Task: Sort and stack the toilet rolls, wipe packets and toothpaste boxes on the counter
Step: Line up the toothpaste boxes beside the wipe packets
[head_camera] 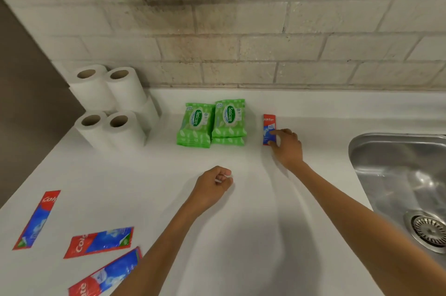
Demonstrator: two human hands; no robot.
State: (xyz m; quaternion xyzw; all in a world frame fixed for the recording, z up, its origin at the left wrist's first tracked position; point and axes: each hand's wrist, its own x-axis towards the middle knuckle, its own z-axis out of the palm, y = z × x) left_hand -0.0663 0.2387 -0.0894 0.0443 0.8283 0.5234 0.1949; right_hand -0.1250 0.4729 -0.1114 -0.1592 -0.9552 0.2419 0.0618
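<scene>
The toilet rolls (109, 105) stood stacked at my far left by the wall (241, 54). Right of them lay two piles of wipe packets (212, 123), then one toothpaste box (268, 126). Three more boxes (99, 242) lay near my left. The sink (398, 175) sat rightmost.

One camera only, sitting on my head, looking forward and steeply down over the white desk (241, 223). The wide lens bends the edges. Straight ahead the brick wall (241, 49) fills the top of the view, close enough to read the mortar lines. The sink (398, 175) cuts in at the right edge, the toilet rolls (111, 102) sit far left. My forearms reach in from the bottom, my left hand (214, 182) mid-frame and my right hand (287, 146) further out.
</scene>
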